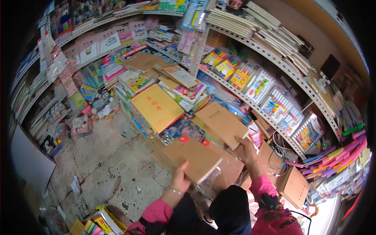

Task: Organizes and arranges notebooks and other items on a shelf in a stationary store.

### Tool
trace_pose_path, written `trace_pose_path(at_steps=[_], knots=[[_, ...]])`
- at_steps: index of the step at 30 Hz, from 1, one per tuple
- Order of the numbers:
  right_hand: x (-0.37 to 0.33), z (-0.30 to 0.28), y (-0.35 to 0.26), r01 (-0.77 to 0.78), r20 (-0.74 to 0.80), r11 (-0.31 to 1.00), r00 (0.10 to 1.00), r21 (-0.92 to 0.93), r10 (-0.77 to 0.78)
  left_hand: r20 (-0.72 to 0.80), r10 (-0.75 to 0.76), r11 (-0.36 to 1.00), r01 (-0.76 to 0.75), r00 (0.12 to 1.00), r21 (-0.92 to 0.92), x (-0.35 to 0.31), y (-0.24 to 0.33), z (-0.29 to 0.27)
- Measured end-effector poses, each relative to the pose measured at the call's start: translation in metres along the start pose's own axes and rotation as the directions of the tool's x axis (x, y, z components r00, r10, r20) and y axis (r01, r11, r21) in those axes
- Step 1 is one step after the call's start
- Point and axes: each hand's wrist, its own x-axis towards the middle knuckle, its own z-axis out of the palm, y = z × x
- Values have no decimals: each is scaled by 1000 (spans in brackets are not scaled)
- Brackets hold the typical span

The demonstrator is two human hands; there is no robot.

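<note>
White perforated shelves curve around a pale, stained floor. Between them runs a long heap of books, with a yellow booklet lying flat on top. Nearer the person's knees is a brown notebook pack in clear plastic; just beyond it, to the right, is a brown notebook. The left hand has its grip clamped on the pack's near edge, thumb on top, fingers hidden below. The right hand has its grip clamped on the notebook's near corner. These 2 hands are apart. A thin bracelet rings the left wrist.
</note>
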Motion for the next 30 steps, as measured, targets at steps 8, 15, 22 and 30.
trace_pose_path(at_steps=[8, 15, 22, 30], knots=[[5, -24, 74, 382, 418, 227, 898, -896, 137, 71, 90, 993, -95, 993, 73, 143, 25, -22], [38, 11, 104, -273, 30, 802, 940, -531, 340, 66, 288, 952, -293, 955, 94, 137, 21, -34], [45, 29, 97, -479, -41, 561, 784, -675, 620, -34, 221, 878, -183, 975, 443, 109, 27, -31], [-33, -63, 35, 79, 110, -88, 887, -993, -449, -86, 460, 656, -274, 884, 703, 65, 23, -7]])
